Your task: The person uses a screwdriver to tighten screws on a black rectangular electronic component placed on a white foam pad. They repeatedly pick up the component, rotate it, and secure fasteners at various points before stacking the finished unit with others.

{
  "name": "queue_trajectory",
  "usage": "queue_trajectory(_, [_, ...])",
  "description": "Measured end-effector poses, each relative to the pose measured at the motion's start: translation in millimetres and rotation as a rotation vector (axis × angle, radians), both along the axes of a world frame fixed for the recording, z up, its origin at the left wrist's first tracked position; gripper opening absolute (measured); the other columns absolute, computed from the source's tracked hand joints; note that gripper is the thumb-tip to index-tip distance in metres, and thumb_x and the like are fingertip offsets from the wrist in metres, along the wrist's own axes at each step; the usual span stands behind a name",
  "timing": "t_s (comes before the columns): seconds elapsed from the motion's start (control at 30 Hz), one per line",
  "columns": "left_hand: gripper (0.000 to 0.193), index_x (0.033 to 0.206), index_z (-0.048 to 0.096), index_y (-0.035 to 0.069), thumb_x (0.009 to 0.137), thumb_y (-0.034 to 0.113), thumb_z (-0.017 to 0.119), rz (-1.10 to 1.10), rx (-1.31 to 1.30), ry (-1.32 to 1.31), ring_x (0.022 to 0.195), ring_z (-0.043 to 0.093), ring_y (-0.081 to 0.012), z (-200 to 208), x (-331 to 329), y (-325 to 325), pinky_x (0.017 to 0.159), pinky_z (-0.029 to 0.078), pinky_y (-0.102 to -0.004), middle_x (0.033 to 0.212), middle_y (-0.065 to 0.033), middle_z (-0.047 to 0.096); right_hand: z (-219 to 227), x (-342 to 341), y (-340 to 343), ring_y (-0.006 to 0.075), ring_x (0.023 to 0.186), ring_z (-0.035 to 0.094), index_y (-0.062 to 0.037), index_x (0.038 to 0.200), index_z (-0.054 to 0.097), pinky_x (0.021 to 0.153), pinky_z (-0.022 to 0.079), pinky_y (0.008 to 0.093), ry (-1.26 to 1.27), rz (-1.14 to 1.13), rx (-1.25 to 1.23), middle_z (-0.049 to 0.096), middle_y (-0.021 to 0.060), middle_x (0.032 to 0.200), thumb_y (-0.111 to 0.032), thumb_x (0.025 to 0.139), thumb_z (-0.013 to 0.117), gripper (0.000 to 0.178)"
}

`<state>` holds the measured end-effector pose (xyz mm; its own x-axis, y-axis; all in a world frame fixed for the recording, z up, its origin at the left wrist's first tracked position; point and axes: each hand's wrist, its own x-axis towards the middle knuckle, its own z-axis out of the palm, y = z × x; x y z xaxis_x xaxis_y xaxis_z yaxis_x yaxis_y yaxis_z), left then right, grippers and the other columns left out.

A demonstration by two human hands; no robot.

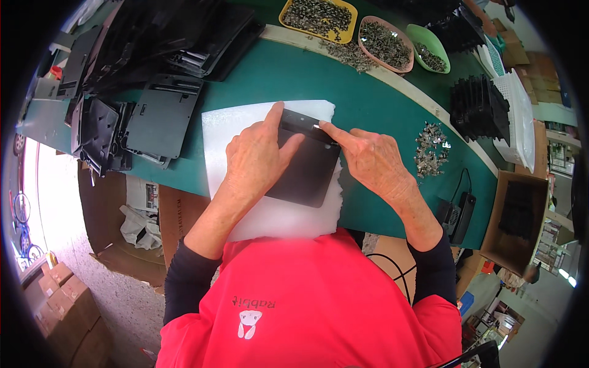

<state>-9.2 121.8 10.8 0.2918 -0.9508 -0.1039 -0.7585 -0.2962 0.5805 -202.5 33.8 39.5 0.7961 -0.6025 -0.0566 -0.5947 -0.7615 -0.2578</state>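
Observation:
A flat black plastic panel [307, 172] lies on a white foam sheet [270, 224] before me. My left hand [253, 156] holds down the panel's left side, its index finger stretched toward the upper corner and its thumb across the face. At the panel's upper right edge, my right hand [371, 156] presses with its index fingertip on a small shiny metal clip [316, 126]. The right thumb is hidden behind the hand. A loose pile of metal clips [431, 149] lies on the green table to the right of that hand.
Stacked black panels [162, 116] crowd the left of the green table [368, 101]. At the back stand a yellow tray [353, 30], a pink tray [365, 52] and a green tray [443, 46] of small metal parts. A black corded device [460, 218] lies right, beside an open cardboard box [491, 245].

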Motion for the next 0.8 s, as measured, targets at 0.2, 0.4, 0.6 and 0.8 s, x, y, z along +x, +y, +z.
queue_trajectory(0.2, [0.060, 0.134, 0.053, 0.003, 0.086, 0.036, 0.069, 0.005, -0.006, 0.009, 0.084, 0.068, -0.0384, 1.6, -1.6, -1.0, 0.075, 0.053, -0.0444, 0.090, -0.0208, 0.070, 0.5, -3.7, -1.8, 0.0316, 0.067, 0.067, -0.0180, 0.127, 0.062, 0.059, 0.054, 0.0421, 0.052, 0.012, 0.003, 0.064, 0.0118, 0.072, -0.003, 0.081, 0.055, 0.049])
queue_trajectory(0.4, [0.060, 0.133, 0.053, 0.002, 0.086, 0.035, 0.070, 0.003, -0.012, 0.003, 0.084, 0.068, -0.0384, 1.5, -1.4, -3.5, 0.074, 0.053, -0.0440, 0.090, -0.0212, 0.070, -4.9, -4.3, -2.5, 0.0286, 0.062, 0.063, -0.0205, 0.129, 0.062, 0.055, 0.052, 0.0394, 0.031, 0.052, -0.032, 0.059, 0.0090, 0.069, -0.001, 0.080, 0.058, 0.053])
queue_trajectory(0.6, [0.059, 0.132, 0.053, 0.001, 0.086, 0.034, 0.070, 0.005, -0.001, 0.018, 0.084, 0.069, -0.0385, 2.5, -1.5, -5.8, 0.075, 0.053, -0.0435, 0.090, -0.0213, 0.070, -7.4, -4.5, -3.7, 0.0271, 0.062, 0.063, -0.0208, 0.129, 0.062, 0.054, 0.052, 0.0376, 0.028, 0.058, -0.063, 0.059, 0.0077, 0.070, -0.001, 0.079, 0.059, 0.054])
queue_trajectory(0.8, [0.059, 0.129, 0.054, -0.004, 0.084, 0.028, 0.071, -0.013, -0.115, 0.054, 0.091, 0.068, -0.0380, -8.6, -1.9, -6.4, 0.080, 0.053, -0.0423, 0.099, -0.0236, 0.069, -9.7, -3.8, -3.3, 0.0196, 0.057, 0.060, -0.0260, 0.133, 0.060, 0.050, 0.049, 0.0327, 0.081, 0.120, -0.221, 0.057, 0.0035, 0.072, -0.002, 0.080, 0.061, 0.059])
